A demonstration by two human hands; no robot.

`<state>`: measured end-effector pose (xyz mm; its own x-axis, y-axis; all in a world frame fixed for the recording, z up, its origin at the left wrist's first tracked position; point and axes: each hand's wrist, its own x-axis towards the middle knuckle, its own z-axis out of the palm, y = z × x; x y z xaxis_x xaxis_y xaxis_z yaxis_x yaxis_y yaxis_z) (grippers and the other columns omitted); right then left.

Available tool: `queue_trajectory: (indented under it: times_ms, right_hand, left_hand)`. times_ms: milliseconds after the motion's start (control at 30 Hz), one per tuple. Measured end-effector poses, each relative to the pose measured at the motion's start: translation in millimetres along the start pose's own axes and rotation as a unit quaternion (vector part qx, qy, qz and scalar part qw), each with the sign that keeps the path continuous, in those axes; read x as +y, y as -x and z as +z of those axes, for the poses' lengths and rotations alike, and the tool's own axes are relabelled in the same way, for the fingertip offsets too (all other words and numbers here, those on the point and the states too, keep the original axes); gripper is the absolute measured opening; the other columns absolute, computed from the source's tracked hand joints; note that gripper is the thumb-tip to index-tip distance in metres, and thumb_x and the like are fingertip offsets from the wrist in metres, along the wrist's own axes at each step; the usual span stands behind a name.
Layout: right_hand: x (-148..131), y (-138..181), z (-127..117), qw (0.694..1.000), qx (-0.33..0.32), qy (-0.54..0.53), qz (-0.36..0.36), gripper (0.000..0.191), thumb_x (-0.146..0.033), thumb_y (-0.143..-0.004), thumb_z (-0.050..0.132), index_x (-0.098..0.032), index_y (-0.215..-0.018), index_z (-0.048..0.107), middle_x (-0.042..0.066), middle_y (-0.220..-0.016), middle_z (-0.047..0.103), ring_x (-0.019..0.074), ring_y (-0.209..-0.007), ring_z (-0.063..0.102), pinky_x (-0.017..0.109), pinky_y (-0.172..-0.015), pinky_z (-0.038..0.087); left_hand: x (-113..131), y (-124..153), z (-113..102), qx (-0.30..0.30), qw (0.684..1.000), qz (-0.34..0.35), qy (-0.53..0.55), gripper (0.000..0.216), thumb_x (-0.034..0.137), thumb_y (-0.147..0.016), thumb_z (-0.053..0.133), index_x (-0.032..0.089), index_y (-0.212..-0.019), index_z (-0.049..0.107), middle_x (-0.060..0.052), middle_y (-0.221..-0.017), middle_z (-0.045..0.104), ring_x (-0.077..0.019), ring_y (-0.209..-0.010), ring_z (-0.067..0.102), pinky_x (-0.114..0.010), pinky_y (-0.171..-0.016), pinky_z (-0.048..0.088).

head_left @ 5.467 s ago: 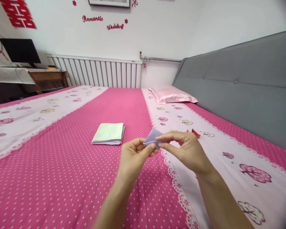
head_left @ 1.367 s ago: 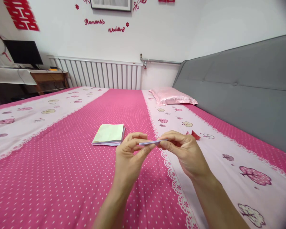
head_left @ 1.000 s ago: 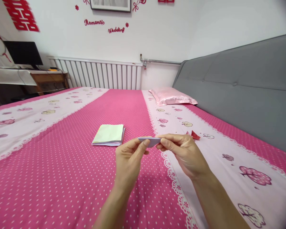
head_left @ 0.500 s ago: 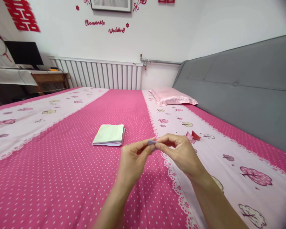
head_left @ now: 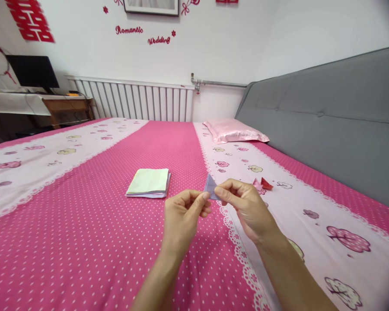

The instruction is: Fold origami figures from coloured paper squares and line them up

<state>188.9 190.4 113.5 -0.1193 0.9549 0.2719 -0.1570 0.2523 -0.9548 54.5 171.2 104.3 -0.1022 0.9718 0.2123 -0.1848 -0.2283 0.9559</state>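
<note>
A small folded piece of purple paper (head_left: 210, 186), pointed at the top, is held up between my two hands above the bed. My left hand (head_left: 185, 216) pinches its lower left corner between thumb and forefinger. On its right side, the thumb and fingers of my right hand (head_left: 246, 207) grip it and cover that edge. To the left lies a stack of square paper sheets (head_left: 148, 181), pale green on top with other colours showing below. Past my right hand rest a pink folded paper piece (head_left: 258, 185) and a red one (head_left: 266, 184).
The bed's pink dotted cover (head_left: 94, 233) stretches under everything. A pink satin pillow (head_left: 233, 130) lies near the grey headboard (head_left: 337, 99) at right. Behind the bed are a white radiator (head_left: 139, 100) and, at left, a desk (head_left: 65, 106) with a black monitor (head_left: 34, 72).
The purple paper has turned from a thin, nearly edge-on strip to an upright triangle facing me. My fingers have shifted their hold on it. The stack and the folded pieces stay put.
</note>
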Motion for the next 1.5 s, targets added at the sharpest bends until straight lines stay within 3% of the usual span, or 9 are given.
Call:
queue_trajectory:
  times_ms: [200, 333, 600, 1033, 1333, 1500]
  right_hand:
    - [-4, 2, -2, 0.996, -0.088, -0.015, 0.029, 0.016, -0.035, -0.080, 0.059, -0.021, -0.082, 0.066, 0.000, -0.072, 0.059, 0.0111, -0.064, 0.047, 0.027, -0.065, 0.039]
    - [-5, 2, -4, 0.993, -0.112, -0.013, 0.043, 0.021, -0.037, -0.080, 0.059, -0.022, -0.093, 0.067, 0.003, -0.079, 0.063, 0.0138, -0.070, 0.051, 0.030, -0.069, 0.041]
    - [-5, 3, -5, 0.991, -0.122, -0.030, 0.052, 0.019, -0.032, -0.079, 0.061, -0.024, -0.095, 0.068, 0.001, -0.079, 0.064, 0.0112, -0.070, 0.052, 0.027, -0.068, 0.041]
    - [-8, 2, -6, 0.984, -0.146, -0.060, 0.087, 0.019, -0.030, -0.076, 0.063, -0.023, -0.094, 0.069, 0.004, -0.079, 0.066, 0.0141, -0.069, 0.057, 0.032, -0.072, 0.045]
    - [-10, 2, -10, 0.984, -0.163, -0.032, 0.071, 0.019, -0.030, -0.079, 0.060, -0.022, -0.094, 0.069, 0.004, -0.079, 0.069, 0.0138, -0.070, 0.060, 0.031, -0.071, 0.046]
    - [-10, 4, -7, 0.993, -0.113, 0.031, -0.003, 0.027, -0.023, -0.078, 0.060, -0.020, -0.104, 0.063, 0.004, -0.083, 0.066, 0.0126, -0.069, 0.059, 0.030, -0.067, 0.047]
  left_hand:
    - [-3, -8, -8, -0.061, 0.997, -0.006, 0.040, 0.014, 0.024, -0.075, 0.064, 0.012, -0.069, 0.062, -0.001, -0.059, 0.062, -0.0079, -0.053, 0.055, -0.018, -0.054, 0.045]
    - [-8, -12, -10, -0.094, 0.993, -0.013, 0.071, 0.015, 0.027, -0.079, 0.060, 0.013, -0.075, 0.062, -0.001, -0.063, 0.062, -0.0089, -0.056, 0.056, -0.021, -0.059, 0.046]
    - [-10, -11, -10, -0.105, 0.993, -0.002, 0.052, 0.015, 0.028, -0.081, 0.058, 0.014, -0.076, 0.060, -0.001, -0.064, 0.061, -0.0099, -0.058, 0.056, -0.023, -0.061, 0.046]
    - [-5, -9, -11, -0.137, 0.989, -0.007, 0.061, 0.016, 0.028, -0.082, 0.055, 0.014, -0.076, 0.059, -0.001, -0.066, 0.060, -0.0096, -0.060, 0.054, -0.022, -0.063, 0.045]
    - [-6, -9, -14, -0.155, 0.986, -0.015, 0.056, 0.018, 0.029, -0.083, 0.055, 0.014, -0.074, 0.060, -0.002, -0.066, 0.059, -0.0098, -0.060, 0.054, -0.022, -0.063, 0.044]
    - [-7, -10, -14, -0.151, 0.987, -0.023, 0.057, 0.017, 0.029, -0.082, 0.056, 0.014, -0.074, 0.060, -0.001, -0.065, 0.060, -0.0093, -0.059, 0.055, -0.021, -0.062, 0.044]
